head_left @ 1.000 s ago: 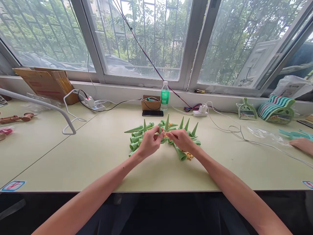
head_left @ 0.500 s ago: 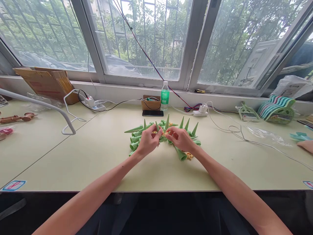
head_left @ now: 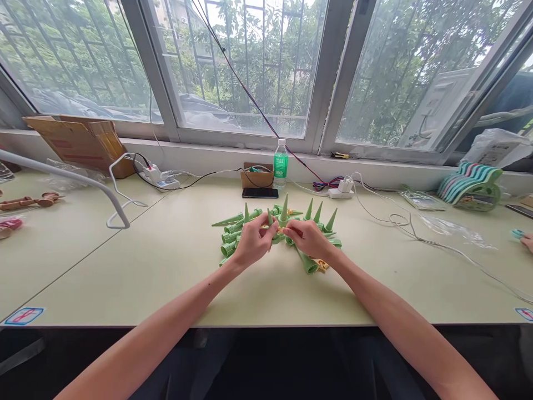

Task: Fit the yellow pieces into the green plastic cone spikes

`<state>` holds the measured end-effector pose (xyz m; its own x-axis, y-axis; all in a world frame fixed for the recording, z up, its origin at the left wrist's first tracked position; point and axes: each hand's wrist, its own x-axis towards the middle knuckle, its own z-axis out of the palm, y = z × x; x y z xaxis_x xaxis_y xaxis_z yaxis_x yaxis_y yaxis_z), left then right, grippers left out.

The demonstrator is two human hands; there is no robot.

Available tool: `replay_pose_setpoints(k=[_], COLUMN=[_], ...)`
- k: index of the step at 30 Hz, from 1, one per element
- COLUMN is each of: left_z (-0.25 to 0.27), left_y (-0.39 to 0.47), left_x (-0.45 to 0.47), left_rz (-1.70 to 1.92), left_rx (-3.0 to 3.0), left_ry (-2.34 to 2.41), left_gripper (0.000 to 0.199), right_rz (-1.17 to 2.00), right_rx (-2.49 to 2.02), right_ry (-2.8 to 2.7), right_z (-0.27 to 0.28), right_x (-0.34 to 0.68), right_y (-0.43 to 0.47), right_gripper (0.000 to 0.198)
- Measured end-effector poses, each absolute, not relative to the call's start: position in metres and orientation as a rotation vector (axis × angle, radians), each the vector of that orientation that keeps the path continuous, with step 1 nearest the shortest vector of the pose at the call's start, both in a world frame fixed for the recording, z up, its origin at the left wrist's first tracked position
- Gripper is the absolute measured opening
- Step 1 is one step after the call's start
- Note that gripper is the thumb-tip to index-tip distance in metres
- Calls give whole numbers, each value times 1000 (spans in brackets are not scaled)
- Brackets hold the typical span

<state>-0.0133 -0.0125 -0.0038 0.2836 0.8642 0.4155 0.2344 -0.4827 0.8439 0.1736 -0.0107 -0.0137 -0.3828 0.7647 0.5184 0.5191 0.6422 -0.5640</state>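
Observation:
My left hand [head_left: 255, 240] is closed around a green plastic spike [head_left: 270, 217], its pointed tip upward. Close beside it, my right hand [head_left: 308, 236] has thumb and fingers pinched together. A small yellow-orange piece [head_left: 280, 229] shows between the two hands, partly hidden by the fingers. Around them lies a pile of green cone-shaped spikes [head_left: 229, 248], some on their sides and others standing point up, such as a tall spike [head_left: 284, 211] just behind my fingers. More yellow-orange parts [head_left: 322, 265] lie by the pile's right front.
Behind the pile are a black phone [head_left: 260, 193], a small cardboard box [head_left: 257, 176] and a water bottle [head_left: 280, 164]. White cables [head_left: 400, 219] cross the right side. Green and pink hangers [head_left: 470, 186] stand back right. Another person's hand [head_left: 528, 242] shows at the right edge.
My right hand has shifted slightly, its fingers closing in more tightly. The other person's hand has moved rightward with a blue-green item. A green item at the back right is gone from its packet.

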Motion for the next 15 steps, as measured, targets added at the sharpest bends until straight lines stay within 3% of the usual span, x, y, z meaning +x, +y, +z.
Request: replay_pose_setpoints(k=[11, 15], left_z=[-4, -3], left_y=[-13, -13], left_x=[-13, -12], left_rz=[1195, 1203], left_rx=[1902, 1900], left_ry=[948, 984], left_gripper=[23, 23], right_rz=[368, 386], right_rx=[-1047, -1056], right_ry=[-2128, -2105], right_z=[-16, -14], right_x=[174, 174], right_y=[-9, -10], right_gripper=[46, 38])
